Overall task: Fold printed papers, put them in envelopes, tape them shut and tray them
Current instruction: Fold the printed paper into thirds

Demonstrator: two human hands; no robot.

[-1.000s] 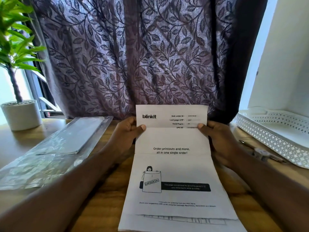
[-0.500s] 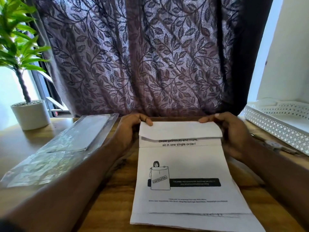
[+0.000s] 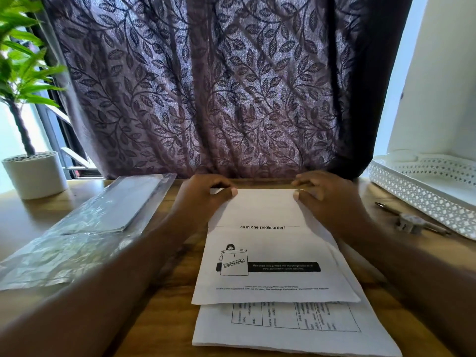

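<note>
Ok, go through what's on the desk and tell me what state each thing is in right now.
top sheet: far end folded over, lying flat
lower sheet: flat, under the top sheet
left hand: holds the fold's left corner
right hand: holds the fold's right corner
plastic pack: lying flat, untouched
tray: no envelope visible inside
curtain: drawn

I read "all in one single order!" and a "CONFIDENTIAL" stamp on the top printed paper point(image 3: 280, 243); the smaller lines blur.
</note>
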